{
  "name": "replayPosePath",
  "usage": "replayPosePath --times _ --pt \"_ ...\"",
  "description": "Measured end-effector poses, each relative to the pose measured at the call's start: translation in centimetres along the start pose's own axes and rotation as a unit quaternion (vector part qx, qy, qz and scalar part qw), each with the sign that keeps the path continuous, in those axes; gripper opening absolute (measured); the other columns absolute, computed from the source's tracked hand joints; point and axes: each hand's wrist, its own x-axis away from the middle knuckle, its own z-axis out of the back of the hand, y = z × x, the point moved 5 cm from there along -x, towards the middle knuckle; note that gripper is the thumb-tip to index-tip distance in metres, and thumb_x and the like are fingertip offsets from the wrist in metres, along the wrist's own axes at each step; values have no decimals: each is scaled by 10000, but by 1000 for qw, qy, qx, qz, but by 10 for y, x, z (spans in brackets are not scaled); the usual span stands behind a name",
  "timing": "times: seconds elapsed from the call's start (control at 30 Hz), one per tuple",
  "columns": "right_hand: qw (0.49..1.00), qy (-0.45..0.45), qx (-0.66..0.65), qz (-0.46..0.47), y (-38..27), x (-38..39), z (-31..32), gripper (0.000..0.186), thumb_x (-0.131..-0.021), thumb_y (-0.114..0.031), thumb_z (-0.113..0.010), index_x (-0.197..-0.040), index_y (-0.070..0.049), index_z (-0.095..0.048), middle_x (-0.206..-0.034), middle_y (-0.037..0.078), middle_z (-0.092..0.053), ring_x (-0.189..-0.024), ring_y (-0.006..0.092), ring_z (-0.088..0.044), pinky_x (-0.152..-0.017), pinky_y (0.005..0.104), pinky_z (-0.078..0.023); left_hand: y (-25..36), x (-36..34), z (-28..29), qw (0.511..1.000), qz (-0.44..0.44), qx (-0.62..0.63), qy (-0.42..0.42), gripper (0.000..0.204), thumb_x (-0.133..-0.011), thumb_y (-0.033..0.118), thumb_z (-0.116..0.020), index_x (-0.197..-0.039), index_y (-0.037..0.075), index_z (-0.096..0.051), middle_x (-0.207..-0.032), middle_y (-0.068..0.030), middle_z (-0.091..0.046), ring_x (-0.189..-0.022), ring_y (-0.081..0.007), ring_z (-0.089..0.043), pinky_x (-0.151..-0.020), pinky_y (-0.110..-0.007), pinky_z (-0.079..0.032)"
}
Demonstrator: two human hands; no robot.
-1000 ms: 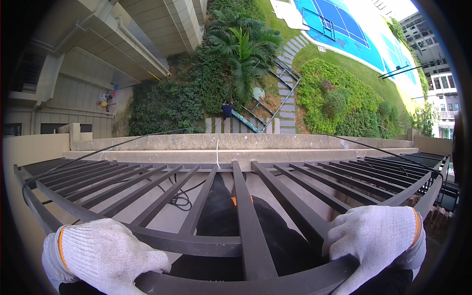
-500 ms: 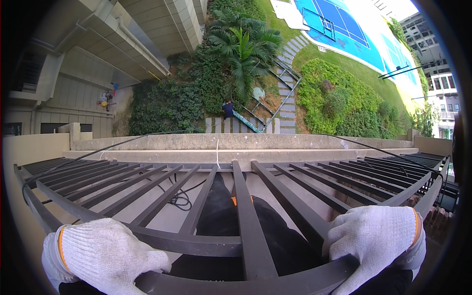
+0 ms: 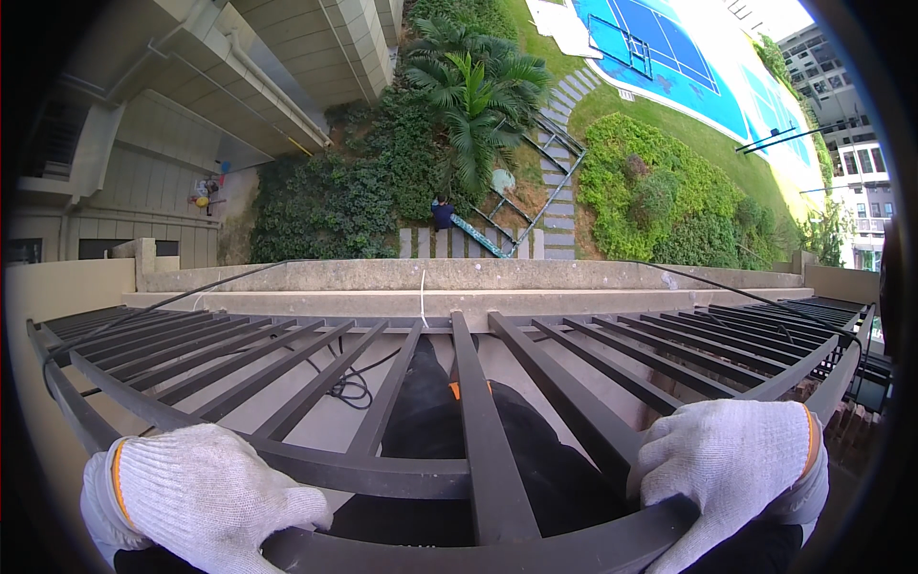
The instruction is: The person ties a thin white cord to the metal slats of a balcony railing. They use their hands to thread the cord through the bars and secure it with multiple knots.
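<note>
You have two white knit-gloved hands on one dark metal railing (image 3: 478, 459) that lies flat before you, its many bars fanning away toward the concrete ledge (image 3: 449, 277). Nothing has shifted since the earlier frames. Your left hand (image 3: 196, 493) wraps knuckles-up over the near rail, fingers curled tight on it. Your right hand (image 3: 732, 474) grips the same rail likewise. One black cable (image 3: 349, 387) coils beneath the bars.
</note>
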Motion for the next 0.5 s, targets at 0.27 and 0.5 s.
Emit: replayPosePath --times 0.27,0.5 --pt "1000 0 -1 0 0 0 0 668 -764 -627 -1108 -978 -53 -842 -1031 128 -775 -1078 398 -745 -987 496 -591 0 0 0 1000 5 0 -5 673 -892 618 -1028 -1166 37 -824 -779 -193 -746 -781 -458 -806 -722 -526 -612" --pt "1000 -2 -4 -5 -1 0 1 660 -764 -620 -1109 -975 -54 -840 -1033 128 -775 -1085 399 -746 -994 497 -590 0 0 1 1000 0 0 -1 671 -892 614 -1029 -1157 33 -823 -772 -194 -742 -772 -460 -802 -713 -527 -609"
